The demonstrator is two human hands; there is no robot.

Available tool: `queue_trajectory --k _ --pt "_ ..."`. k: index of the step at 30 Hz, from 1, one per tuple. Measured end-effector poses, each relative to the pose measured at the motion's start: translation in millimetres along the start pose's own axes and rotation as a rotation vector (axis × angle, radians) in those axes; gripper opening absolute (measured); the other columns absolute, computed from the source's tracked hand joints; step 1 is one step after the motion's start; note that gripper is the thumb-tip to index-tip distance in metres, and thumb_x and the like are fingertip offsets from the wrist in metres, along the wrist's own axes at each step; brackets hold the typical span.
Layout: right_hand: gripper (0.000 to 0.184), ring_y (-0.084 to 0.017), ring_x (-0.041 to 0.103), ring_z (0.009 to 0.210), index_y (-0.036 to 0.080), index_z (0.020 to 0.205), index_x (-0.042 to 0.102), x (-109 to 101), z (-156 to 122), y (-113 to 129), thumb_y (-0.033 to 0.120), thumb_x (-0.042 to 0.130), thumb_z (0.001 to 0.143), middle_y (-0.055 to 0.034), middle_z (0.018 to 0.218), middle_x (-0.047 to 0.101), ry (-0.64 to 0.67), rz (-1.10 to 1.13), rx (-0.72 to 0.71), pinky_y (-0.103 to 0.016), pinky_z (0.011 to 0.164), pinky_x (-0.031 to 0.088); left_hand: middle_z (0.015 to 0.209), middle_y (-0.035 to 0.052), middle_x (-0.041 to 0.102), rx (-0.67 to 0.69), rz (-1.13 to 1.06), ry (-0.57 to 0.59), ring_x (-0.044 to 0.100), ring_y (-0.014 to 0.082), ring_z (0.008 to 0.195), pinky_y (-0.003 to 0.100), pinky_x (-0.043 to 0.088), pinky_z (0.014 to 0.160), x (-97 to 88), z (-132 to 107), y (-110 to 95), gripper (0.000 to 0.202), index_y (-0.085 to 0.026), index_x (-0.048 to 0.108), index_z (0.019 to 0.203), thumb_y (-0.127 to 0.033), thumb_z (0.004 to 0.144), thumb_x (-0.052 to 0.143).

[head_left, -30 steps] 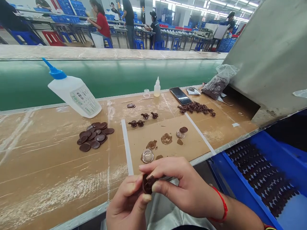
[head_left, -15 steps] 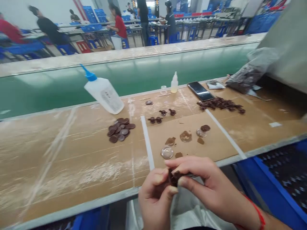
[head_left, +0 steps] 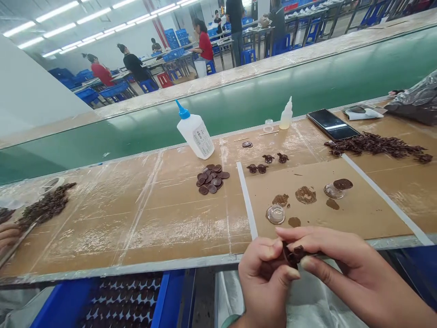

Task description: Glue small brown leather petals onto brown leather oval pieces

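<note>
1. The left hand pinched a small dark brown piece between its thumb and fingers.
2. The right hand gripped the same piece from the other side, so both hands met around it; its exact shape was partly hidden by the fingers.
3. That piece was held up at the near edge of the bench, above a pale grey cloth.
4. Just beyond the hands, a clear round dish sat among brown stains, and a second dish farther right had a brown disc at its rim.
5. Behind the stains lay four small brown parts, two of them close together as a pair.
6. Left of the white strip, brown discs lay in a pile, with a large white bottle with a blue tip behind them.
7. A small dropper bottle stood near the back edge, and to its right a phone lay just beside a heap of brown bits.
8. At the far left, a co-worker's hand was near another dark heap; what it held was unclear.
</note>
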State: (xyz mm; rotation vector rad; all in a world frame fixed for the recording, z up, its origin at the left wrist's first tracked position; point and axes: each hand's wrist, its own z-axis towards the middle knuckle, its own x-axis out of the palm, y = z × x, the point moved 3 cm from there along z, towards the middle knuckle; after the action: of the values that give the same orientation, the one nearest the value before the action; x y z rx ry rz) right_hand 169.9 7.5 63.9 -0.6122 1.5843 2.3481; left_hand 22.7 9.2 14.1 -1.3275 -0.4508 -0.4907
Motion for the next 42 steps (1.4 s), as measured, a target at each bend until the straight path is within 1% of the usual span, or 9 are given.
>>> queue_trajectory --k 9,13,16,20,22,25,30,35,42 --pt "0.012 -0.011 0.061 0.116 0.039 0.111 0.063 1.1 -2.3 1.4 0.038 0.06 0.099 0.0111 0.124 0.065 0.002 0.014 0.06 -0.019 0.098 0.051 0.086 -0.0018 0.064 -0.004 0.009 0.004 0.062 0.0092 0.077 0.016 0.053 0.071 -2.2 -1.1 0.7 0.02 -0.025 0.074 0.093 -0.024 0.077 0.086" --pt "0.011 -0.013 0.062 0.115 0.036 0.108 0.065 1.9 0.3 1.8 0.033 0.06 0.099 0.0084 0.123 0.066 0.011 0.021 0.057 -0.022 0.096 0.054 0.086 -0.0019 0.065 -0.01 -0.008 0.007 0.062 0.0086 0.077 0.015 0.052 0.072 -1.6 0.2 2.4 0.02 -0.025 0.074 0.094 -0.024 0.078 0.086" --pt "0.013 -0.018 0.063 0.114 0.031 0.11 0.065 -2.4 3.8 5.3 0.031 0.059 0.099 0.0018 0.123 0.067 0.001 -0.034 -0.03 -0.026 0.095 0.056 0.09 -0.0011 0.066 -0.042 -0.094 0.011 0.065 0.0107 0.084 0.017 0.054 0.077 3.1 2.7 0.7 0.023 -0.026 0.074 0.098 -0.024 0.078 0.086" --pt "0.039 -0.022 0.055 0.126 0.018 0.135 0.055 -5.8 6.7 13.7 0.031 0.057 0.099 -0.01 0.138 0.056 0.005 -0.188 -0.187 -0.029 0.1 0.053 0.103 0.0019 0.069 -0.225 -0.246 -0.051 0.069 0.0182 0.09 0.024 0.057 0.079 11.9 4.2 -5.1 0.028 -0.027 0.074 0.098 -0.027 0.074 0.088" --pt "0.043 -0.022 0.048 0.132 0.015 0.139 0.05 -3.6 7.6 17.3 0.022 0.057 0.097 -0.0119 0.146 0.047 -0.05 -0.247 -0.229 -0.028 0.105 0.048 0.107 0.0031 0.068 -0.332 -0.293 -0.105 0.069 0.0193 0.09 0.023 0.056 0.077 15.1 3.1 -7.5 0.032 -0.026 0.073 0.097 -0.029 0.07 0.091" --pt "0.044 -0.024 0.043 0.135 0.014 0.135 0.053 4.3 8.5 22.4 0.006 0.056 0.092 -0.0129 0.151 0.038 -0.141 -0.322 -0.339 -0.032 0.111 0.042 0.103 0.003 0.067 -0.407 -0.344 -0.142 0.066 0.0172 0.088 0.023 0.054 0.079 18.2 1.0 -8.6 0.037 -0.026 0.073 0.096 -0.03 0.065 0.093" --pt "0.045 -0.033 0.042 0.135 0.006 0.129 0.057 11.4 9.9 24.8 -0.005 0.054 0.086 -0.016 0.142 0.049 -0.185 -0.332 -0.457 -0.044 0.11 0.041 0.097 0.0023 0.065 -0.447 -0.369 -0.112 0.062 0.0138 0.084 0.022 0.052 0.079 23.5 -1.1 -7.0 0.036 -0.026 0.073 0.096 -0.029 0.066 0.093" --pt "0.041 -0.031 0.048 0.131 0.005 0.125 0.06 9.8 10.9 23.7 -0.006 0.054 0.086 -0.0155 0.136 0.055 -0.234 -0.314 -0.463 -0.042 0.109 0.043 0.103 0.0023 0.065 -0.445 -0.344 -0.137 0.061 0.0145 0.09 0.024 0.051 0.088 25.8 -0.9 -7.9 0.037 -0.025 0.073 0.093 -0.03 0.063 0.094" --pt "0.044 -0.029 0.049 0.13 0.009 0.127 0.057 9.4 13.1 19.3 -0.006 0.053 0.086 -0.0136 0.137 0.055 -0.233 -0.321 -0.488 -0.045 0.108 0.045 0.101 0.0021 0.065 -0.439 -0.326 -0.168 0.061 0.0148 0.091 0.021 0.051 0.083 22.8 -1.3 -5.1 0.039 -0.025 0.072 0.093 -0.029 0.061 0.095"
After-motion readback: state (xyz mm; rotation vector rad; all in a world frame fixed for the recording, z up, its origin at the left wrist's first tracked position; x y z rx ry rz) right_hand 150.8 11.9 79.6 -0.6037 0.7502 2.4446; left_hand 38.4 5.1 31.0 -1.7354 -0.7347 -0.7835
